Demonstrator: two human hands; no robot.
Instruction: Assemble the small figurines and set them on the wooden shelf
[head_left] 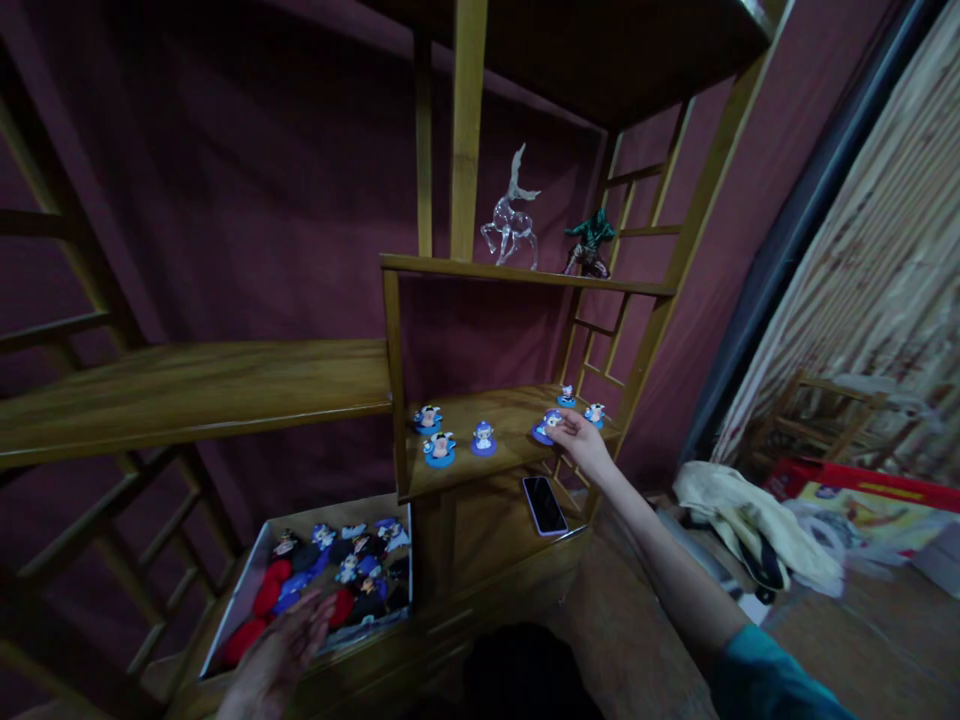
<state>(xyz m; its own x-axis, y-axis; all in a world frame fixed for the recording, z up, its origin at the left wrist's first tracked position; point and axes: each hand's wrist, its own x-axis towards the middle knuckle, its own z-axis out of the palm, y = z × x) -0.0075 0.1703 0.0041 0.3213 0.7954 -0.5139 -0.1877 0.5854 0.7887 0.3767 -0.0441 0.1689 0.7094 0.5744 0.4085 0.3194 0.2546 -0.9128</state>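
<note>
My right hand (579, 437) reaches to the right part of a wooden shelf (517, 440), its fingers closed on a small figurine (546, 427) with a purple base. Close by stand two more figurines, one (567, 395) behind and one (595, 414) to the right. Further left on the same shelf are a purple-based figurine (484, 438) and two blue-based ones, one in front (439, 449) and one behind (427, 419). At lower left, my left hand (289, 640), blurred, hovers at the near side of a box (255, 560) of figurines with its fingers apart.
A phone (545, 505) lies on the lower shelf. A clear deer ornament (512, 215) and a dark green figure (591, 243) stand on the upper shelf. Wooden uprights frame the compartments. Cloth (757, 520) and a red box (870, 510) lie at right.
</note>
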